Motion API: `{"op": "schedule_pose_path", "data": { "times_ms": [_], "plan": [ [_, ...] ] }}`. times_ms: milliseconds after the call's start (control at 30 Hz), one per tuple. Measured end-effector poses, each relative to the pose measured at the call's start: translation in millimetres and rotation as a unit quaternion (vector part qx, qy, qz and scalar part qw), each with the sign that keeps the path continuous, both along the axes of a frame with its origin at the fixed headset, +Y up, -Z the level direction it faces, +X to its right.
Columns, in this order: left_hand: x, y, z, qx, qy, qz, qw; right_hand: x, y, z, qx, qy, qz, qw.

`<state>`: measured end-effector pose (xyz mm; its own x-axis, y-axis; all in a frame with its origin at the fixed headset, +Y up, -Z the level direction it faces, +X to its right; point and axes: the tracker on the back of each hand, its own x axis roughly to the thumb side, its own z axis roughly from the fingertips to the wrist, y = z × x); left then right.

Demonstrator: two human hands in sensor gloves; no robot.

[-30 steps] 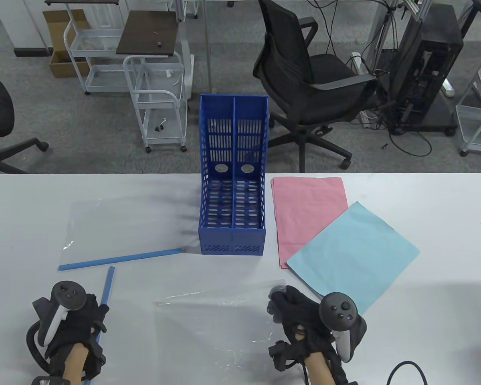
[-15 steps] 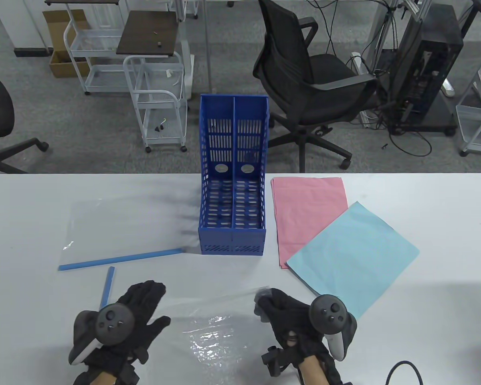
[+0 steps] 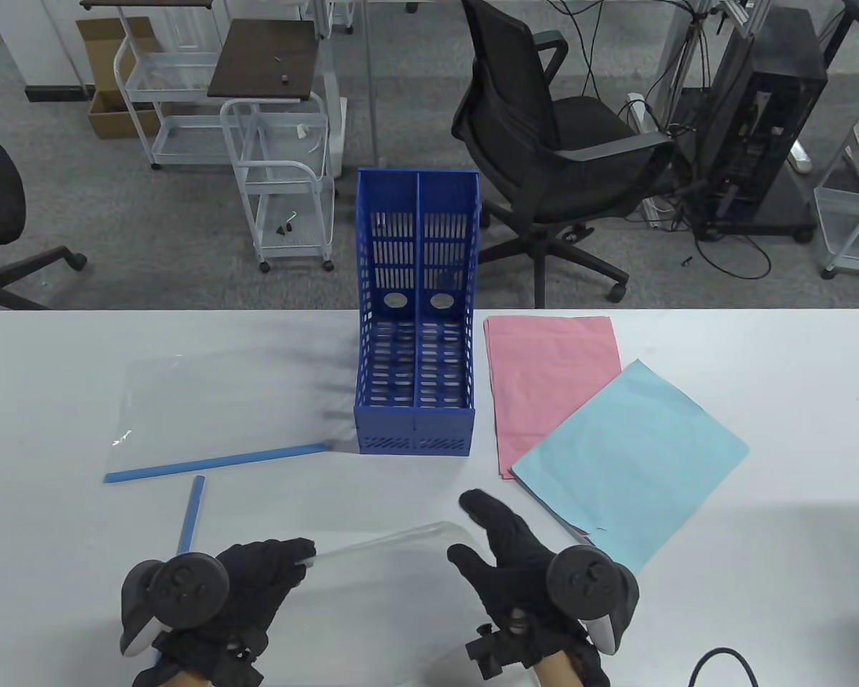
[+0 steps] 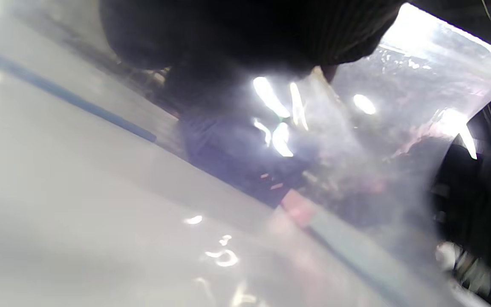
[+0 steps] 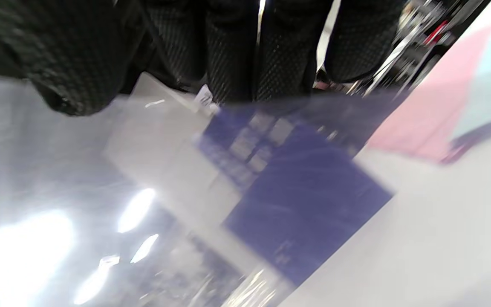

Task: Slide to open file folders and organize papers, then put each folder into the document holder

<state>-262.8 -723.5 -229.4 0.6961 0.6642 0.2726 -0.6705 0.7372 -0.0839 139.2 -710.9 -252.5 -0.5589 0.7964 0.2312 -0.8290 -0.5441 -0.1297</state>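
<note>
A clear file folder (image 3: 386,594) lies at the near edge of the table between my hands, its top sheet raised in an arch. My left hand (image 3: 297,558) pinches the raised sheet's left edge with curled fingers. My right hand (image 3: 469,526) is at the sheet's right corner, fingers straight and spread, touching the plastic. The folder's loose blue slide bar (image 3: 191,512) lies to the left. The blue two-slot document holder (image 3: 415,358) stands mid-table. In the wrist views the shiny plastic (image 4: 399,106) (image 5: 58,192) fills most of the frame.
A second clear folder (image 3: 215,393) with its blue slide bar (image 3: 215,461) lies at the left. Pink papers (image 3: 551,372) and a light blue sheet (image 3: 630,458) lie right of the holder. A black cable (image 3: 716,662) curls at the near right.
My left hand left the loose slide bar, moved right and took the sheet's left edge. My right hand went from a pinch on the corner to spread fingers. The top sheet rose.
</note>
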Motion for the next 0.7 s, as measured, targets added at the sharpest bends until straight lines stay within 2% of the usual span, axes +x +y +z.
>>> {"op": "schedule_pose_path", "data": {
  "times_ms": [100,200,300,333,400,500,567,700],
  "plan": [
    [-10,-7,-2,-0.045,0.007,0.113,0.993,16,-8,-6,-0.066,-0.010,-0.024,0.997],
    [-14,-12,-2,-0.071,0.022,0.186,0.980,20,-19,-11,-0.132,0.024,-0.101,0.986],
    [-13,-19,-2,-0.117,0.038,0.249,0.961,9,-34,-15,-0.212,0.108,-0.208,0.949],
    [-12,-21,-2,-0.129,0.037,0.255,0.958,5,-37,-15,-0.222,0.123,-0.226,0.940],
    [-9,-25,-2,-0.148,0.035,0.254,0.955,-1,-40,-15,-0.238,0.124,-0.247,0.931],
    [-6,-29,-3,-0.173,0.044,0.226,0.958,0,-39,-13,-0.228,0.074,-0.227,0.944],
    [-4,-31,-2,-0.207,0.049,0.171,0.962,4,-37,-12,-0.230,0.049,-0.199,0.951],
    [-2,-25,2,-0.158,0.112,0.091,0.977,10,-33,-12,-0.230,0.012,-0.146,0.962]
  ]
}}
